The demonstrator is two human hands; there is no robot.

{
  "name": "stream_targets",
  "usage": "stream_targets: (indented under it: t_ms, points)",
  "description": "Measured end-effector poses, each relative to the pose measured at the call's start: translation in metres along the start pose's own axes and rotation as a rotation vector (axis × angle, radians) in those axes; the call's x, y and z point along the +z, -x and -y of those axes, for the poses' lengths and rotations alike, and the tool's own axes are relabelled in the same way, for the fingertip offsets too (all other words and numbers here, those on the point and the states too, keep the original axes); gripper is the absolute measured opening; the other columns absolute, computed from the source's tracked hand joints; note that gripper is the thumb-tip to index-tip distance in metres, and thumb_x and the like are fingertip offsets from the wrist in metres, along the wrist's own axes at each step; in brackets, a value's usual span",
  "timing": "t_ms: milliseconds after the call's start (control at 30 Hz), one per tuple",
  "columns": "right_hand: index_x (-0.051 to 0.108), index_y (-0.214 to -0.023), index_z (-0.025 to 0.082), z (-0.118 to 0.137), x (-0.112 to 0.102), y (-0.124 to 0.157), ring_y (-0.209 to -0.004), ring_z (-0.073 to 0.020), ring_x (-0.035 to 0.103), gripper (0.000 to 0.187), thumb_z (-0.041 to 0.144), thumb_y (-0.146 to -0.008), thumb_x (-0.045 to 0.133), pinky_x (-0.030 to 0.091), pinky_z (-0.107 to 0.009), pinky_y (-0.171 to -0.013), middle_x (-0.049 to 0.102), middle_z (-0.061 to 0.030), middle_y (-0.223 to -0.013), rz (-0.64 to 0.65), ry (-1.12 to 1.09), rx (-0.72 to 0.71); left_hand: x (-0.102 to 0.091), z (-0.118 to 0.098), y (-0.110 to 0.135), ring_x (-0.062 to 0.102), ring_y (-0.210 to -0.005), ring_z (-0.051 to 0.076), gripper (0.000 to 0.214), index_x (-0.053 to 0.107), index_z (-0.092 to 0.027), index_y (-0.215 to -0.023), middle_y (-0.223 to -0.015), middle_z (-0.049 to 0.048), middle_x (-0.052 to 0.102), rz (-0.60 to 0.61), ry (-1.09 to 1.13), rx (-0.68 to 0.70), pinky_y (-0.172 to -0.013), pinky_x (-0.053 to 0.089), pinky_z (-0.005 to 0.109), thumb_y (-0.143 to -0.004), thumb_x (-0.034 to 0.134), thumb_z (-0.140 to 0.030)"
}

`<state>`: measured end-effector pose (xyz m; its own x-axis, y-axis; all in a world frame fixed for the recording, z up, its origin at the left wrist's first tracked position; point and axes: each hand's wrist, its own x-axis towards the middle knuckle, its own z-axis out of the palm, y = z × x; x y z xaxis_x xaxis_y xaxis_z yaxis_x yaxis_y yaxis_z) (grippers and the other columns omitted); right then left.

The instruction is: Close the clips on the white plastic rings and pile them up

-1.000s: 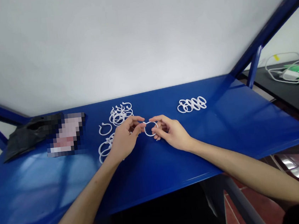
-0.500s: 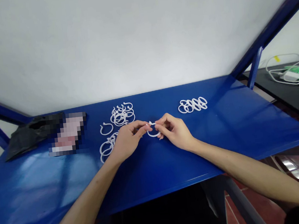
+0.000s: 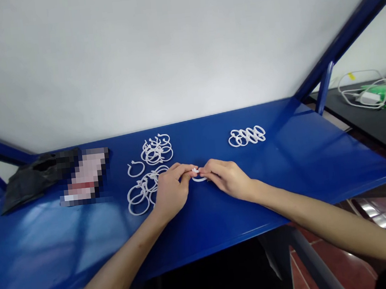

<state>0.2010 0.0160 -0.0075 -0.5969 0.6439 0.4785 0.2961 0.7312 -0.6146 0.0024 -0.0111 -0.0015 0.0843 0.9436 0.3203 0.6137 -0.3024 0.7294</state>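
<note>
Head camera view shows both hands of the person close together over the blue counter point(image 3: 222, 226), near its middle, and they are clamped on one white ring point(image 3: 199, 179). The left hand point(image 3: 174, 188) pinches it between the thumb and the fingers, and the right hand point(image 3: 229, 180) pinches it from the other side, so that the fingertips of the two hands nearly meet. The lower curve of this ring is visible just below the fingertips (its upper part is mostly covered, so I cannot tell if the ends are joined).

Beside the left hand lies a loose group of white rings point(image 3: 140, 213), partly hidden behind this hand. Farther back is a heap of open rings point(image 3: 156, 161), whose small ends point upward, and to the left of it lies a single open ring point(image 3: 136, 175), apart from the heap. On the right half of the counter, well apart from both hands, a row of rings point(image 3: 247, 137) lies with the rings overlapping one another.

At the left side there is a black bag point(image 3: 28, 182), and next to it a pixelated item point(image 3: 84, 176), which cannot be identified.
</note>
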Motion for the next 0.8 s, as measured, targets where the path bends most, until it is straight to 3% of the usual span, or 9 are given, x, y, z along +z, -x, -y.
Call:
stream_targets:
  t_ms: [300, 433, 533, 633, 800]
  points:
    - [0.063, -0.096, 0.02, 0.0, 0.001, 0.004, -0.074, -0.016, 0.062, 0.029, 0.027, -0.106, 0.037, 0.05, -0.028, -0.066, 0.067, -0.0071, -0.086, 0.048, 0.143, -0.047, 0.005, -0.003, 0.005, 0.069, -0.081, 0.017, 0.023, 0.073, -0.025, -0.094, -0.088, 0.0009, 0.074, 0.008, -0.051, 0.056, -0.079, 0.055, 0.03, -0.094, 0.051, -0.019]
    - [0.065, -0.102, 0.021, -0.004, -0.004, -0.006, -0.085, -0.0173, 0.066, 0.025, 0.027, -0.105, 0.041, 0.053, -0.029, -0.072, 0.069, -0.0079, -0.097, 0.026, 0.222, -0.019, 0.0, 0.001, -0.003, 0.067, -0.096, 0.021, 0.023, 0.07, -0.023, -0.111, -0.103, 0.0041, 0.075, 0.058, -0.178, 0.139, -0.089, 0.053, 0.036, -0.097, 0.052, -0.028]
    - [0.066, -0.105, 0.021, -0.013, -0.019, -0.017, -0.09, -0.0185, 0.066, 0.02, 0.028, -0.103, 0.048, 0.053, -0.03, -0.073, 0.066, -0.0093, -0.111, -0.098, 0.354, 0.078, -0.013, 0.011, -0.013, 0.06, -0.109, 0.027, 0.035, 0.063, -0.019, -0.127, -0.114, 0.0084, 0.073, -0.019, -0.392, 0.19, -0.102, 0.046, 0.044, -0.098, 0.052, -0.035]
    - [0.067, -0.104, 0.02, -0.034, -0.045, -0.02, -0.082, -0.0195, 0.063, 0.018, 0.029, -0.1, 0.052, 0.052, -0.033, -0.068, 0.064, -0.01, -0.106, -0.25, 0.519, 0.225, -0.025, 0.025, -0.02, 0.053, -0.116, 0.033, 0.036, 0.066, -0.018, -0.124, -0.12, 0.0127, 0.067, -0.104, -0.597, 0.136, -0.105, 0.04, 0.05, -0.099, 0.048, -0.035]
    - [0.069, -0.096, 0.02, -0.072, -0.08, -0.013, -0.087, -0.0262, 0.06, 0.015, 0.028, -0.096, 0.057, 0.051, -0.043, -0.079, 0.066, -0.0101, -0.091, -0.254, 0.656, 0.343, -0.03, 0.043, -0.022, 0.047, -0.115, 0.04, 0.034, 0.072, -0.018, -0.108, -0.121, 0.0161, 0.059, -0.032, -0.747, 0.034, -0.093, 0.043, 0.056, -0.095, 0.051, -0.041]
